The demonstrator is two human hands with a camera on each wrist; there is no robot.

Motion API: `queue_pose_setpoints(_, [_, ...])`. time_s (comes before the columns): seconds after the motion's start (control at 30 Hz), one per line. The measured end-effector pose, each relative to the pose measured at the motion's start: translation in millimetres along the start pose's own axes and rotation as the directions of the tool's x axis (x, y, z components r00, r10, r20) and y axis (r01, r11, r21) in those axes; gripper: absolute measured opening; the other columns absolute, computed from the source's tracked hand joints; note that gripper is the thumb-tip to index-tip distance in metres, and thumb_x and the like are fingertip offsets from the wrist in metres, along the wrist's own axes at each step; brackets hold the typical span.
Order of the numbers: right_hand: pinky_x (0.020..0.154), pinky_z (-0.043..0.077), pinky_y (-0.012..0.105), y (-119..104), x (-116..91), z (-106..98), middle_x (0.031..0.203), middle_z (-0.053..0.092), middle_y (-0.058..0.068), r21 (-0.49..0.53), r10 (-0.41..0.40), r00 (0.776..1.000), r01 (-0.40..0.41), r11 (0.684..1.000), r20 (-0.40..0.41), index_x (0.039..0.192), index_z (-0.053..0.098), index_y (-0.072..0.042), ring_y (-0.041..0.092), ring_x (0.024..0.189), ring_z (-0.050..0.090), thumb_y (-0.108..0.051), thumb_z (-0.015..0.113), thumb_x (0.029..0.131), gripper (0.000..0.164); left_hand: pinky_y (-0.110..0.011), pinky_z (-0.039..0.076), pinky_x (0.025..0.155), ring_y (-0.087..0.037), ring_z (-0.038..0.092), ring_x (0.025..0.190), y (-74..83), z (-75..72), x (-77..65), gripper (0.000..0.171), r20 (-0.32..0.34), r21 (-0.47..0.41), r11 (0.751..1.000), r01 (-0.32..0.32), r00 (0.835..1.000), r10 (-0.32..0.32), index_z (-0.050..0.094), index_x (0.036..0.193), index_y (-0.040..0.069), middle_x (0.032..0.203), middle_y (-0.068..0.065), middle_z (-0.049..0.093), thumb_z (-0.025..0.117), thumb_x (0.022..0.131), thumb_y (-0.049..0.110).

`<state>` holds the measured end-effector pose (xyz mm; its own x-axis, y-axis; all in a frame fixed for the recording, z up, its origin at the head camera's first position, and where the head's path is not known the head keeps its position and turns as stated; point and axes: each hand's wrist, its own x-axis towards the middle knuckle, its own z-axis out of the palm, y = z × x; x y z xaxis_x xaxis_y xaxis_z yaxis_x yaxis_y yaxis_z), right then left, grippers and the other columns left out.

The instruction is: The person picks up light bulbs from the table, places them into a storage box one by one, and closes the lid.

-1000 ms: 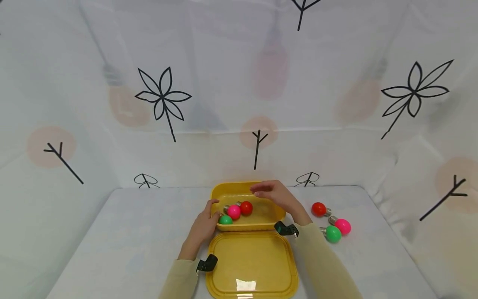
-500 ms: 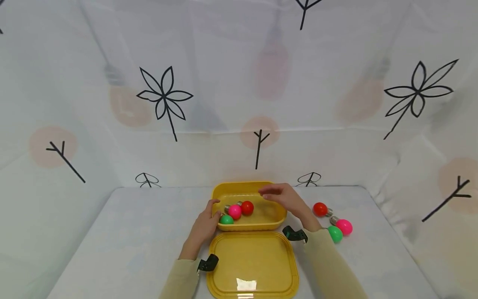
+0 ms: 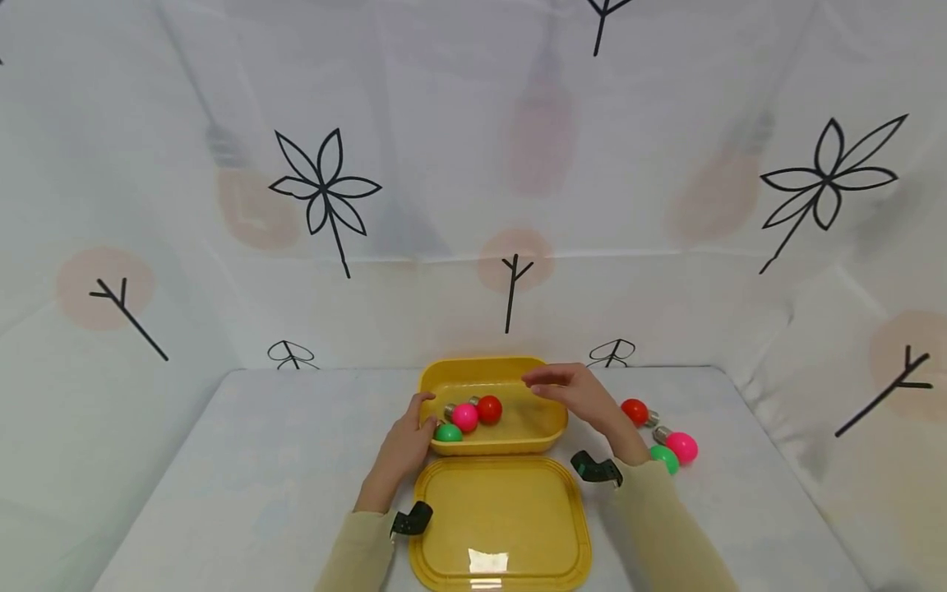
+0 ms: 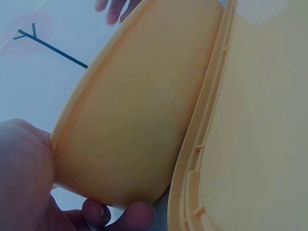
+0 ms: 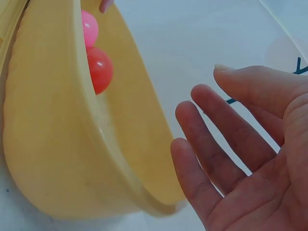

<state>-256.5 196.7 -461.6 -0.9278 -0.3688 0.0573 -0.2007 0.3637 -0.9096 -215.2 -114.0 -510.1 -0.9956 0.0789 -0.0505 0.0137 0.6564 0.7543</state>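
My left hand (image 3: 403,440) grips the left end of a yellow plastic box (image 3: 491,449); in the left wrist view its fingers (image 4: 137,216) curl round the box's end wall. Inside the box, toward the left, lie a green light bulb (image 3: 448,433), a pink light bulb (image 3: 465,418) and a red light bulb (image 3: 490,409) with metal screw bases. Over the box's right end hovers my right hand (image 3: 580,395), holding nothing. Its fingers (image 5: 216,154) are spread and slightly bent in the right wrist view, beside the box's rim.
A yellow lid (image 3: 499,518) lies flat in front of the box. On the table (image 3: 259,477) to the right are a second red bulb (image 3: 634,412), a second pink bulb (image 3: 681,448) and a second green bulb (image 3: 664,458), partly behind the right sleeve. A patterned cloth (image 3: 444,197) hangs behind.
My right hand has drawn back to the right, from above the box's middle to its right end. The left hand keeps its hold, and the bulbs in the box have not moved.
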Motion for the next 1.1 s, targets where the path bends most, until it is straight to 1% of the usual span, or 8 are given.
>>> queue_pose_setpoints(0.17, [0.095, 0.05, 0.039, 7, -6, -5, 0.122, 0.067, 0.018, -0.005, 0.003, 1.0, -0.003, 1.0, -0.011, 0.123, 0.069, -0.003, 0.027, 0.111, 0.064, -0.018, 0.068, 0.096, 0.031, -0.038, 0.042, 0.069, -0.025, 0.054, 0.079, -1.9, 1.2, 1.7, 0.039, -0.005, 0.0, 1.0, 0.004, 1.0, -0.004, 0.042, 0.142, 0.019, 0.104, -0.011, 0.062, 0.048, 0.104, 0.023])
queue_pose_setpoints(0.4, [0.091, 0.051, 0.031, 7, -14, -11, 0.12, 0.067, 0.019, -0.006, -0.022, 1.0, 0.022, 1.0, -0.021, 0.121, 0.069, -0.002, 0.026, 0.11, 0.065, -0.015, 0.067, 0.096, 0.029, -0.035, 0.041, 0.064, -0.023, 0.051, 0.071, -0.6, 0.1, 2.7, 0.04, 0.001, -0.017, 1.0, 0.007, 1.0, -0.007, 0.041, 0.143, 0.018, 0.092, -0.008, 0.059, 0.047, 0.104, 0.024])
queue_pose_setpoints(0.53, [0.09, 0.052, 0.029, 6, -21, -14, 0.119, 0.067, 0.021, -0.009, -0.032, 0.999, 0.032, 0.999, -0.036, 0.12, 0.069, -0.001, 0.024, 0.108, 0.066, -0.014, 0.068, 0.095, 0.029, -0.034, 0.04, 0.062, -0.021, 0.05, 0.068, -1.6, 0.8, 2.7, 0.04, 0.001, -0.012, 1.0, 0.008, 1.0, -0.008, 0.041, 0.143, 0.019, 0.086, -0.007, 0.057, 0.047, 0.104, 0.024])
queue_pose_setpoints(0.67, [0.089, 0.052, 0.027, 9, -28, -16, 0.118, 0.067, 0.022, -0.028, -0.044, 0.998, 0.042, 0.999, -0.048, 0.121, 0.068, 0.002, 0.02, 0.106, 0.066, -0.014, 0.067, 0.096, 0.03, -0.034, 0.038, 0.058, -0.021, 0.044, 0.06, -1.9, 0.9, 1.5, 0.04, 0.01, -0.019, 1.0, 0.016, 1.0, -0.016, 0.041, 0.143, 0.019, 0.071, -0.006, 0.046, 0.046, 0.104, 0.025])
queue_pose_setpoints(0.77, [0.09, 0.051, 0.027, 11, -33, -18, 0.119, 0.067, 0.021, -0.036, -0.045, 0.997, 0.043, 0.998, -0.056, 0.122, 0.067, 0.004, 0.02, 0.108, 0.065, -0.014, 0.067, 0.096, 0.032, -0.034, 0.037, 0.058, -0.021, 0.042, 0.058, -1.5, 0.8, 0.7, 0.04, 0.01, -0.025, 1.0, 0.013, 1.0, -0.013, 0.041, 0.143, 0.018, 0.069, -0.004, 0.042, 0.046, 0.104, 0.024])
queue_pose_setpoints(0.93, [0.092, 0.051, 0.034, 12, -39, -23, 0.122, 0.066, 0.019, -0.028, -0.017, 0.998, 0.015, 0.999, -0.066, 0.124, 0.067, 0.003, 0.026, 0.112, 0.063, -0.015, 0.067, 0.096, 0.033, -0.035, 0.037, 0.06, -0.022, 0.045, 0.062, -1.1, 0.4, 0.7, 0.04, 0.007, -0.024, 1.0, 0.009, 1.0, -0.009, 0.041, 0.143, 0.018, 0.071, -0.006, 0.045, 0.046, 0.104, 0.024])
queue_pose_setpoints(1.03, [0.093, 0.051, 0.038, 14, -42, -26, 0.123, 0.066, 0.017, -0.055, -0.014, 0.998, 0.01, 0.998, -0.069, 0.124, 0.066, 0.001, 0.028, 0.112, 0.062, -0.016, 0.066, 0.097, 0.032, -0.036, 0.039, 0.063, -0.023, 0.049, 0.067, -1.4, -0.1, 0.7, 0.039, 0.003, -0.018, 1.0, 0.01, 1.0, -0.01, 0.042, 0.142, 0.018, 0.082, -0.009, 0.055, 0.047, 0.104, 0.024])
queue_pose_setpoints(1.1, [0.093, 0.051, 0.037, 15, -45, -28, 0.122, 0.068, 0.014, -0.073, -0.013, 0.997, 0.007, 0.997, -0.081, 0.123, 0.068, 0.0, 0.026, 0.111, 0.063, -0.017, 0.066, 0.097, 0.031, -0.037, 0.041, 0.066, -0.024, 0.052, 0.073, -1.6, -0.4, 0.7, 0.039, 0.002, -0.013, 1.0, 0.009, 1.0, -0.009, 0.042, 0.142, 0.018, 0.094, -0.011, 0.061, 0.047, 0.103, 0.024])
